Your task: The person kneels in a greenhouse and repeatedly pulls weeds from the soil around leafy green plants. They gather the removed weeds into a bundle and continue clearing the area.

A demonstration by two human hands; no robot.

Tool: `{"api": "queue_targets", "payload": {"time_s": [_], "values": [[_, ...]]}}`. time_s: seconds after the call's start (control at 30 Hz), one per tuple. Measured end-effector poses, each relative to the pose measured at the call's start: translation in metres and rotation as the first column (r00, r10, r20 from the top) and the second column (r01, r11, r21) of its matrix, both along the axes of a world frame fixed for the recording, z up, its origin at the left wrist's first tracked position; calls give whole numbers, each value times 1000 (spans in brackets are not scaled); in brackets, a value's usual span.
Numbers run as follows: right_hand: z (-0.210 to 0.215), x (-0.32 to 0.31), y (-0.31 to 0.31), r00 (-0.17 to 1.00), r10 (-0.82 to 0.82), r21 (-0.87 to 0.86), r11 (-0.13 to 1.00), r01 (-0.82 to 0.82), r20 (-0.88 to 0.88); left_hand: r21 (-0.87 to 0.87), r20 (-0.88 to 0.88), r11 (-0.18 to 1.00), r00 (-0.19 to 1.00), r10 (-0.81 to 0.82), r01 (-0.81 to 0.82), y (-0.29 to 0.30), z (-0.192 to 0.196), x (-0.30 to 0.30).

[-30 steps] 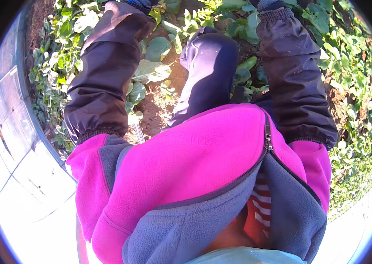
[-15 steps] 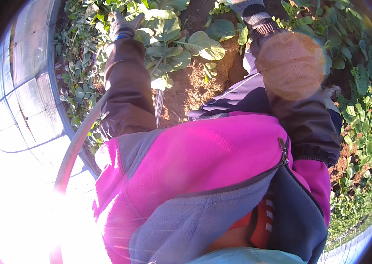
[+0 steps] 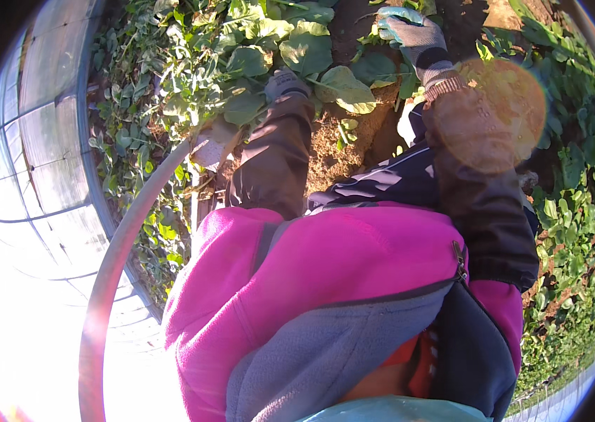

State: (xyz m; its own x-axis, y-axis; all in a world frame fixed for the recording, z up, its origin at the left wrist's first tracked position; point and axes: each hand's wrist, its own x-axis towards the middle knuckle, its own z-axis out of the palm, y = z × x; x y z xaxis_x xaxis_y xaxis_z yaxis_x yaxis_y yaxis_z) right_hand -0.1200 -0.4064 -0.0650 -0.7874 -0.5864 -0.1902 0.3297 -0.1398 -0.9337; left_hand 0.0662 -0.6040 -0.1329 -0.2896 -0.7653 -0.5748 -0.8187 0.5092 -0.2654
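Observation:
My left hand, in a grey glove, reaches in among broad green leaves at the upper middle. Leaves and the sleeve hide its fingers, so its grip does not show. To the right, my right hand wears a grey glove with teal fingers, curled inward near the top edge. Whatever it may hold is too small or hidden to name. Brown sleeves cover both forearms. Between the hands, a large pale-edged leaf hangs over reddish-brown soil.
Dense small-leaved plants line the left side, beside a translucent sheet wall with a frame. A curved pipe-like band crosses the lower left. Low green plants grow at the right. Strong glare washes out the lower left.
My left hand has moved right and nearer from the upper left, where its fingers were spread, into the broad leaves. My right hand has come further down into view.

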Motion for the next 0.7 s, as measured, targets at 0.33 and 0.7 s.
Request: {"api": "queue_targets", "payload": {"time_s": [0.33, 0.7], "values": [[-2, -4, 1, 879, 88, 414, 901, 131, -468, -461, -591, 866, 796, -135, -195, -230, 200, -30], [19, 0, -15, 997, 4, 200, 980, -18, 74, -453, -206, 888, 960, -191, 79, -199, 131, -52]]}}
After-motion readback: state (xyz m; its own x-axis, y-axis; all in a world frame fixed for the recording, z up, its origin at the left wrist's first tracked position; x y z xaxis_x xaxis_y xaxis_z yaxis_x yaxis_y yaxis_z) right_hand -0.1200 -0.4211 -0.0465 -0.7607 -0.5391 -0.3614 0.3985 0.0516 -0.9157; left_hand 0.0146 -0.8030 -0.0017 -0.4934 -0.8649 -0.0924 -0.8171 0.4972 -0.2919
